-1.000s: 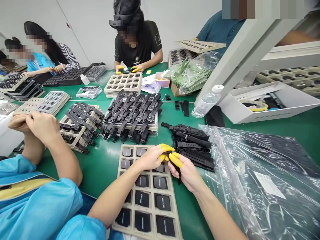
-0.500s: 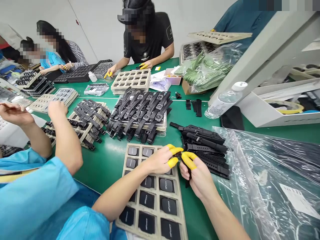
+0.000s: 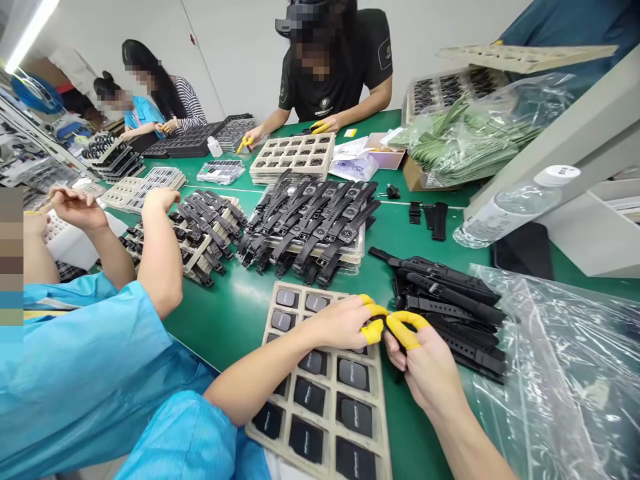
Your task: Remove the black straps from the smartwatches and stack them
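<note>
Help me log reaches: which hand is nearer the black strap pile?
Right. The right hand is just on the near side of the black strap pile; the left hand is farther left, over the tray.

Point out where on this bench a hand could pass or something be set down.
Bare green tabletop shows between the near tray and neighbour's blue sleeve, with a smaller patch between watch stack and strap pile. Crowded: around the left hand and right hand, and beneath the plastic bag.
</note>
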Demonstrator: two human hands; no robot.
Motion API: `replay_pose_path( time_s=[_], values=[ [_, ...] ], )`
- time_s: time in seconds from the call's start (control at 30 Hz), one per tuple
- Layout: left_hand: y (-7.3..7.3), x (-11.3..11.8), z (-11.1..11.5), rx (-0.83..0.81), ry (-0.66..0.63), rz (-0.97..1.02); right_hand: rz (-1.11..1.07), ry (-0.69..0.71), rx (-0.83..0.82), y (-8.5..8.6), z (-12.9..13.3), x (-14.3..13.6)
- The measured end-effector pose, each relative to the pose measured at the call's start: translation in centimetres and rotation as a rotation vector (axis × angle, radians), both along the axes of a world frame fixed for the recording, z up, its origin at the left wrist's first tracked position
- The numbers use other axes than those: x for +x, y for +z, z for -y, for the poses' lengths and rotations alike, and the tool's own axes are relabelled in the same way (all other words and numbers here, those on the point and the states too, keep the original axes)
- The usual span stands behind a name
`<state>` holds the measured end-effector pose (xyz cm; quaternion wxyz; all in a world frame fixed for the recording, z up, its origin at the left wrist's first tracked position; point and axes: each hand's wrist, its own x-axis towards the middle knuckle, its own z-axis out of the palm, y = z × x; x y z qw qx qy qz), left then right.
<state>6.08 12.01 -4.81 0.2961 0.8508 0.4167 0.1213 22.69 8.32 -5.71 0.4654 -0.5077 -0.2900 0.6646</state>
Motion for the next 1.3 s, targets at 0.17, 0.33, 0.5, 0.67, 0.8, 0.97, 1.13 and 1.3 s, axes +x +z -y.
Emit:
replay_pose_path(
  time_s=[0.17, 0.33, 0.5, 0.67, 0.8, 0.97, 1.13, 1.3],
  values=[
    [0.2, -0.1, -0.1, -0.043, -0.013, 0.023, 0.018, 0.007, 0.024, -0.1, 0.0, 0.0],
    [0.4, -0.3, 0.0, -0.088, -0.011, 0.085, 0.018, 0.01, 0.052, 0.0, 0.0, -0.1],
    [0.5, -0.6, 0.0, -0.089, -0.009, 0.125, 0.023, 0.024, 0.073, 0.1, 0.1, -0.2],
    [0.3, -0.8, 0.0, -0.106, -0.009, 0.235, 0.006, 0.028, 0.079, 0.2, 0.2, -0.4],
    [-0.4, -0.7, 0.3, -0.17, 0.117, 0.338, -0.043, -0.019, 0.076, 0.0, 0.1, -0.3],
    [-1.3, -0.4, 0.2, -0.197, 0.282, 0.544, -0.103, 0.011, 0.109, 0.2, 0.0, -0.3],
    [-0.7, -0.1, -0.1, -0.198, 0.377, 0.798, -0.191, 0.164, 0.063, 0.5, 0.2, -0.8],
    [-0.1, -0.2, -0.3, -0.38, 0.363, 0.818, -0.351, 0.292, -0.091, 0.1, -0.3, -0.8]
  ],
)
